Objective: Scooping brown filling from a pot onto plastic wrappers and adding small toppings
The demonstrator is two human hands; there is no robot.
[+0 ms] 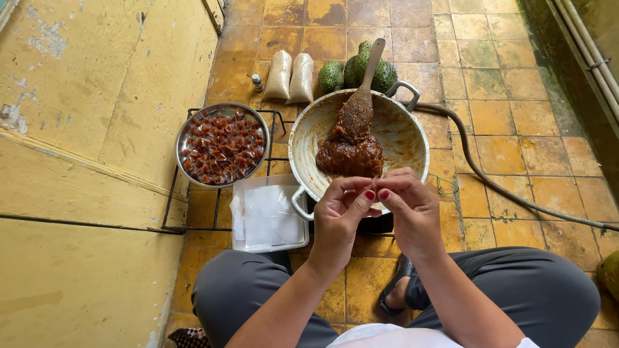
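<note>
The fingers (369, 193) of the left hand (338, 219) and right hand (412, 209) meet tip to tip, pinched narrow on a small brown piece (374, 187) held over the near rim of the pan (412, 138). The pan holds a mound of brown paste (350, 154) with a wooden spoon (362, 96) stuck in it. At nine o'clock a metal bowl (222, 145) is full of small wrapped pieces, resting on a black wire rack (174, 193). At seven o'clock lies a tray of clear wrappers (267, 216). At twelve o'clock sit green spiky fruits (332, 76) and two white bags (290, 77). A hose (490, 183) crosses open tiled floor (516, 103) at three o'clock; a yellow wall (84, 161) closes the left.
</note>
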